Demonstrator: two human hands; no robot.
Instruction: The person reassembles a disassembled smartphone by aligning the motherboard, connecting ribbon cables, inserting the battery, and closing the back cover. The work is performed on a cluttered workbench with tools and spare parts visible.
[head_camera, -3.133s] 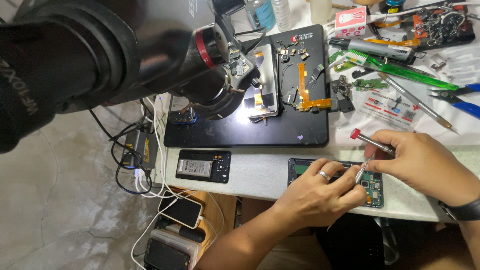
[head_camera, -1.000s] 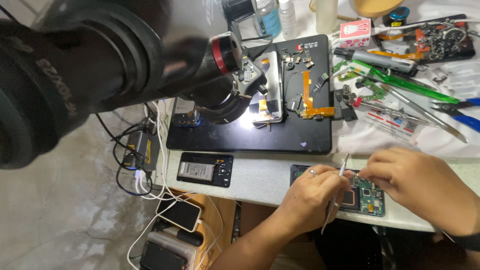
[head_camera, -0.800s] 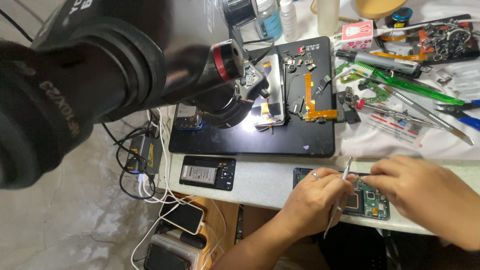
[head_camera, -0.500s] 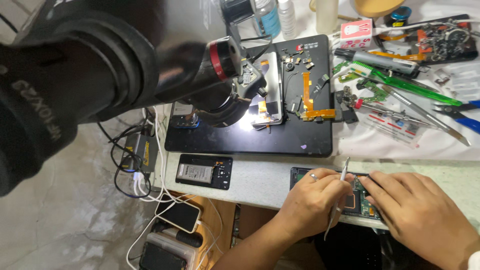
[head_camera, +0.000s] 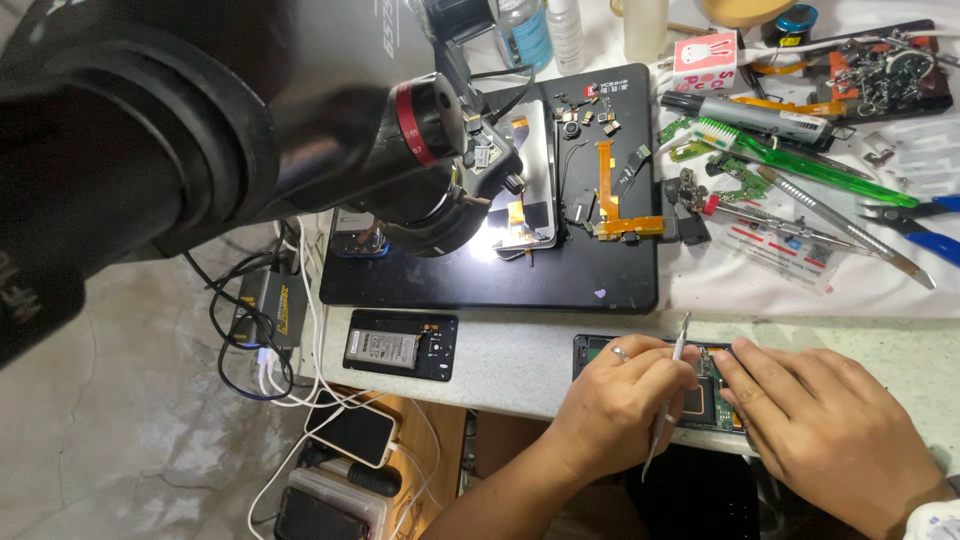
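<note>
Metal tweezers sit pinched in your left hand; your right hand presses fingers on the green opened phone board.

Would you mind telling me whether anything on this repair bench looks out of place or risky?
The opened phone under both hands lies at the bench's front edge. The left hand holds a thin metal tool over it; the right hand presses beside it. Small loose parts lie scattered on the black mat.

Single head cam, looking steeply down, close over bench edge w/ microscope upper-left.
</note>
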